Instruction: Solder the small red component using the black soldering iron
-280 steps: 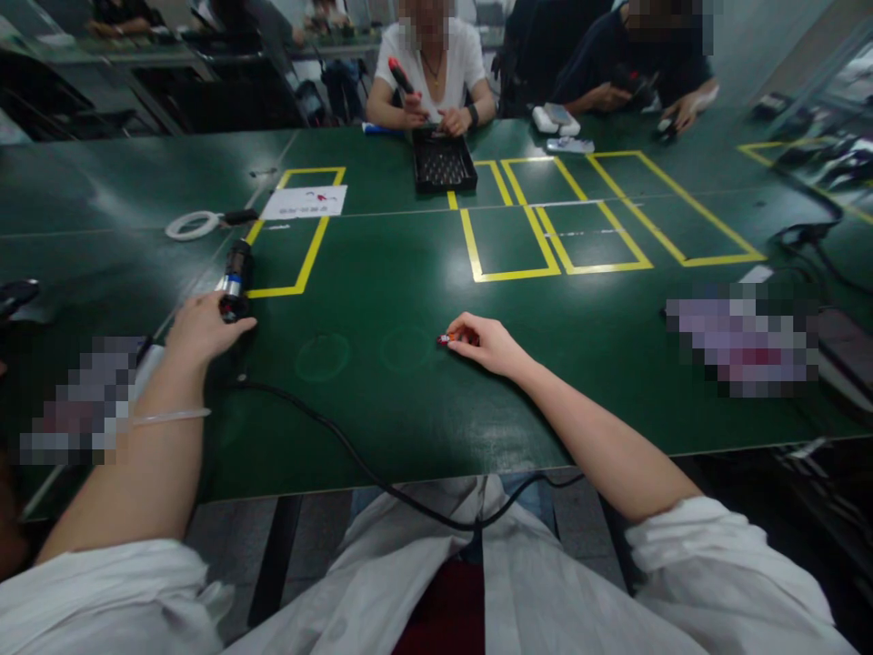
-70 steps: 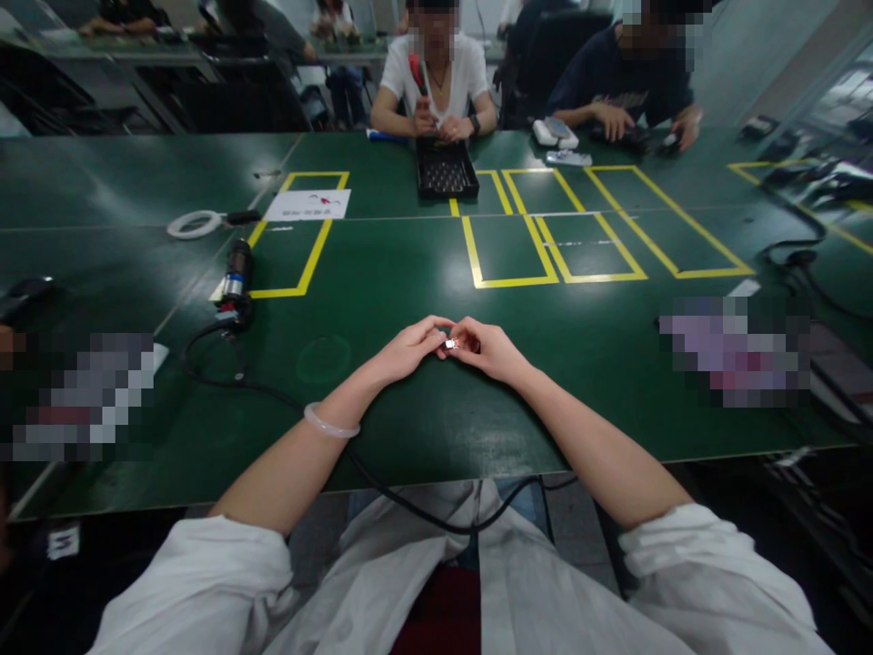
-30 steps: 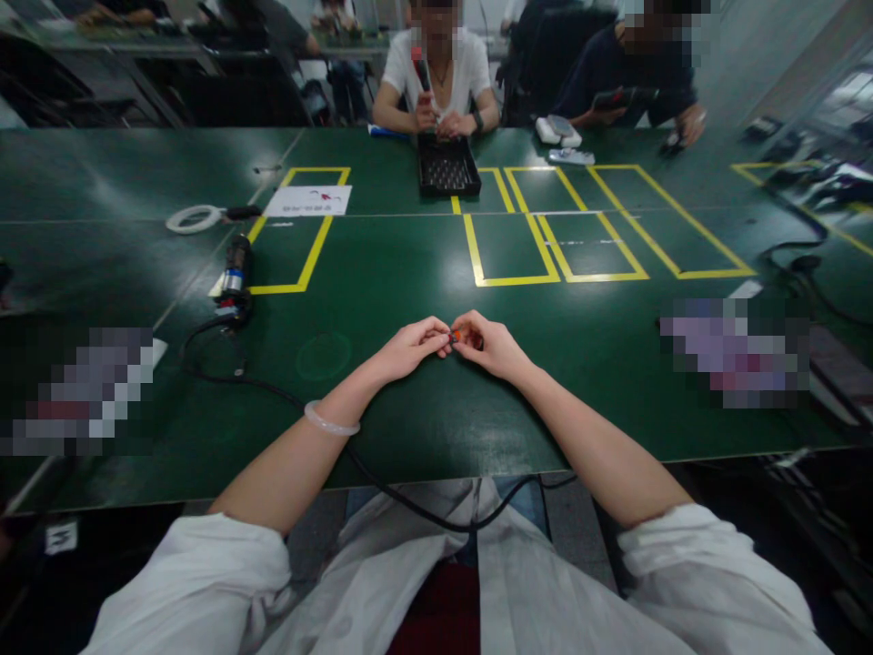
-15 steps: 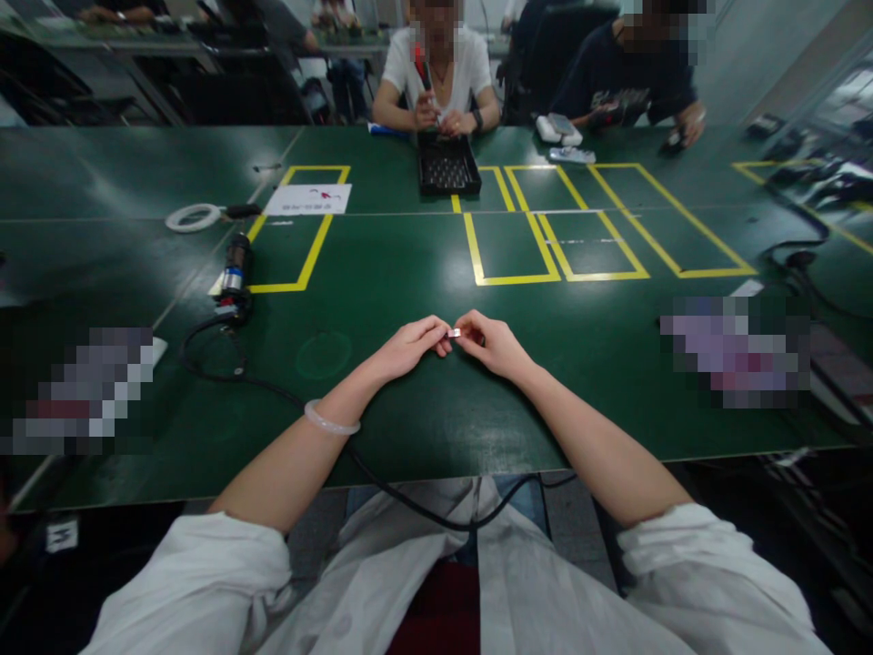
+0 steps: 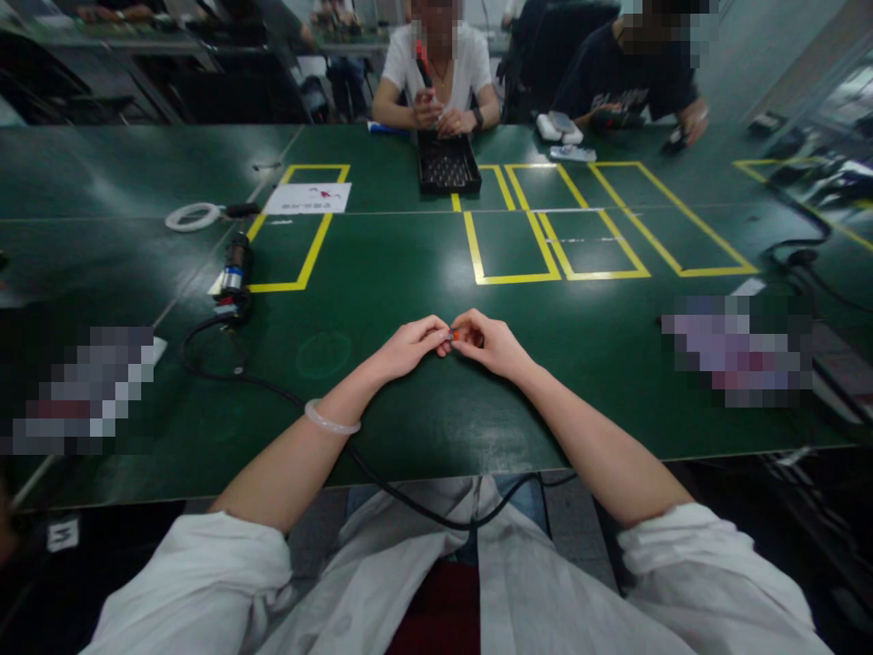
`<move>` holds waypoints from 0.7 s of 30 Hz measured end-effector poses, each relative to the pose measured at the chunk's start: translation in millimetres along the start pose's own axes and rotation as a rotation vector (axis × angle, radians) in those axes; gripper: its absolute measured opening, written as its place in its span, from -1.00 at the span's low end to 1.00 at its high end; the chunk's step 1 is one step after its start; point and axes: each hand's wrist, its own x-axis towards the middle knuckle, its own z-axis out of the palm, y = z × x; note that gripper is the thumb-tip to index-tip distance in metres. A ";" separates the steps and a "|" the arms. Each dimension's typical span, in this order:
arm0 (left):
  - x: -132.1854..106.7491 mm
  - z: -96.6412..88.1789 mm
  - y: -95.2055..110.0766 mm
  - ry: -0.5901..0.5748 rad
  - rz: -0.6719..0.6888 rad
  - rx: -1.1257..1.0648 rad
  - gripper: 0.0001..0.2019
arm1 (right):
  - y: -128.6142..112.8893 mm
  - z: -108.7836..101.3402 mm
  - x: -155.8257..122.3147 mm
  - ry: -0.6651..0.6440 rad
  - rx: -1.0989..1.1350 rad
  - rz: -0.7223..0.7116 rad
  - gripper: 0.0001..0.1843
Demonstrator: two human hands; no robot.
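My left hand [image 5: 417,344] and my right hand [image 5: 492,344] meet fingertip to fingertip above the green table, both closed in a pinch. Between them is a tiny part [image 5: 456,336] with an orange spot and a greyish bit. Fingers cover most of it, and its kind is too small to tell. A pale bangle [image 5: 331,419] circles my left forearm.
A cylindrical tool [image 5: 235,273] with a black cable [image 5: 273,389] lies at left; the cable hangs past the table's front edge. Yellow tape rectangles [image 5: 518,278] mark the tabletop. Across it, a person in white [image 5: 470,59] sits behind a black tray [image 5: 450,186]. A white sheet [image 5: 306,198] lies left of centre.
The small part between my fingertips showed a white, shiny face before and now shows orange, so it appears turned. My hands have stayed in nearly the same place.
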 end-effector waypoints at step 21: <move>1.1 -0.3 -0.4 0.034 -0.003 -0.015 -0.52 | -1.4 -1.9 -0.4 0.010 -0.023 0.004 -0.83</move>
